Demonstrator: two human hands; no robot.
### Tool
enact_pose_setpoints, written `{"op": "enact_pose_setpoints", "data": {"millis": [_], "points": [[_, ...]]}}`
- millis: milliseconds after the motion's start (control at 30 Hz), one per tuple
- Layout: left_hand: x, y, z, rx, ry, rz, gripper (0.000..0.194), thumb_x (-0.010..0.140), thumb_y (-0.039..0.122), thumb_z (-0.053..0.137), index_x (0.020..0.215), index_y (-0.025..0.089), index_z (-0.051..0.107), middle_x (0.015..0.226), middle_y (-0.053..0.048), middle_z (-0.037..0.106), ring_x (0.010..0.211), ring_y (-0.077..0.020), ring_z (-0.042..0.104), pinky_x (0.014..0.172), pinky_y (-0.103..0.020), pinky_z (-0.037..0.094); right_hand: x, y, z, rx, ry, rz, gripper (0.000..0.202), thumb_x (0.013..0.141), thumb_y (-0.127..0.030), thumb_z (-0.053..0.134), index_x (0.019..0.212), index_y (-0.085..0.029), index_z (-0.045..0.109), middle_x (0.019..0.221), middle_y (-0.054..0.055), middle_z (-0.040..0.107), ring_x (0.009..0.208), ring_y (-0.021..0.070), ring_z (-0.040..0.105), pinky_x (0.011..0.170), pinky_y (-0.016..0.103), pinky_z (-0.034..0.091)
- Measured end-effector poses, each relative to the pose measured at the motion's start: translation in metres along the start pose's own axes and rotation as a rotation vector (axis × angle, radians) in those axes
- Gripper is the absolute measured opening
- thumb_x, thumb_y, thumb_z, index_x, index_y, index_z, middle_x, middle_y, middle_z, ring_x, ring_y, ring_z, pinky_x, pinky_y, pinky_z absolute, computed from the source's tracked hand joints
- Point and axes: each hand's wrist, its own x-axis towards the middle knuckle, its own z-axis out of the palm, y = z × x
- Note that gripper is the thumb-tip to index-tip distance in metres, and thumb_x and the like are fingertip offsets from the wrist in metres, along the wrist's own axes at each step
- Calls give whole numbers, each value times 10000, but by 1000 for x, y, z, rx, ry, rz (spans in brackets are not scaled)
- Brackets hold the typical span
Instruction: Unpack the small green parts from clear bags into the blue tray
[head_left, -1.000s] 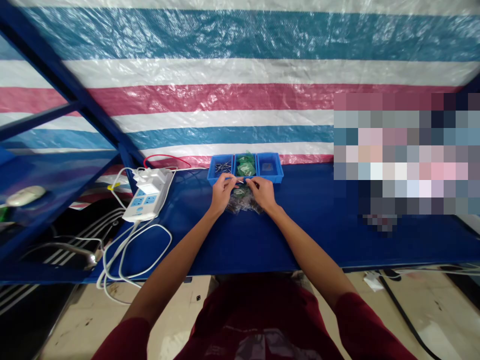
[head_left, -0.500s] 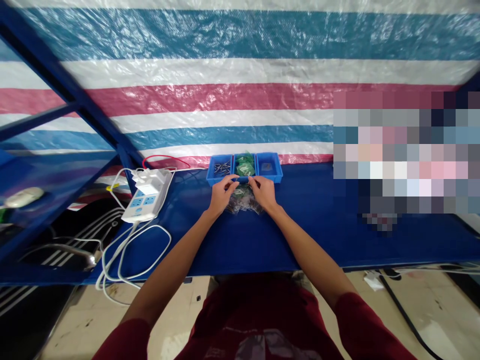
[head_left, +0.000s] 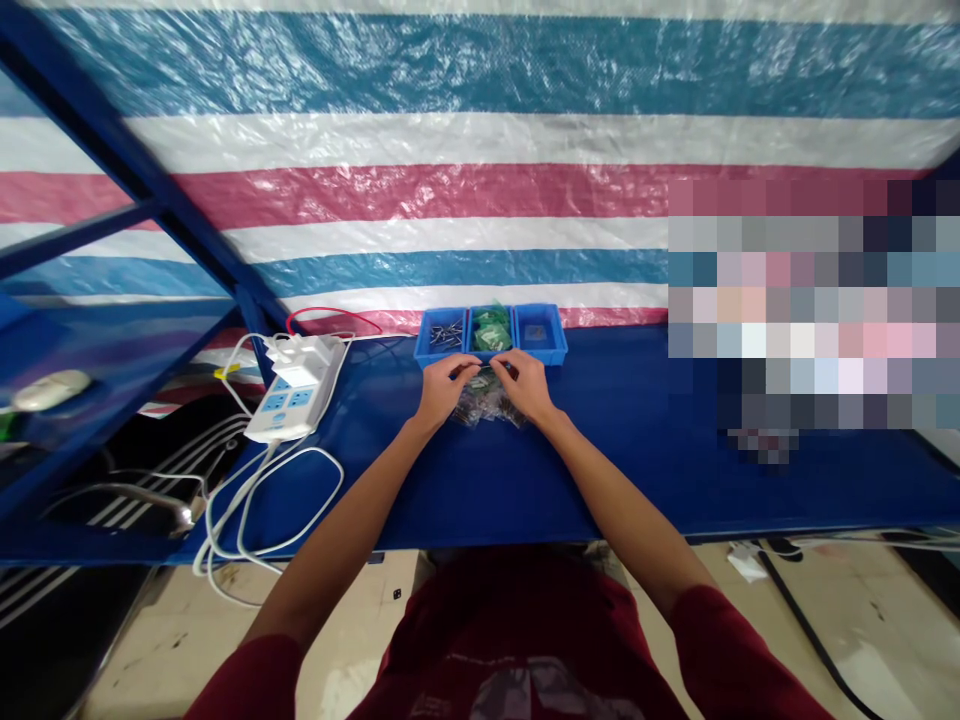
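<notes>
My left hand and my right hand meet over the table just in front of three joined blue bins. Each thumb and forefinger is pinched together, and the fingertips nearly touch. Whatever sits between them is too small to make out. Beneath my hands lies a pile of small clear plastic bags with dark and green contents. In the left bin are metal screws. Green plastic bags fill the middle bin. A small clear piece lies in the right bin.
A white power strip with plugged-in adapters stands on the blue table at left, its white cable looping over the front edge. Blue frame bars rise at left. Striped plastic sheeting hangs behind. The right side is pixelated.
My fingertips have drawn closer together, narrowing the gap between my hands. Bins and bags stay where they were.
</notes>
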Motion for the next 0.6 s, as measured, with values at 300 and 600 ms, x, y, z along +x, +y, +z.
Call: {"op": "enact_pose_setpoints", "data": {"millis": [300, 600], "points": [[1, -5, 2, -172, -2, -31, 242, 787, 397, 688, 879, 173, 695, 751, -18, 695, 595, -132, 622, 609, -241, 521, 0, 8, 8, 166, 53, -103, 238, 931, -313, 505, 805, -190, 665, 793, 40, 659, 693, 160, 569, 692, 273, 433], [3, -2, -2, -212, -5, -14, 221, 810, 373, 659, 740, 164, 679, 646, -12, 665, 553, -125, 588, 581, -239, 504, 0, 5, 10, 312, 42, -34, 243, 910, -334, 503, 777, -194, 651, 803, 40, 669, 733, 168, 591, 711, 288, 453]]}}
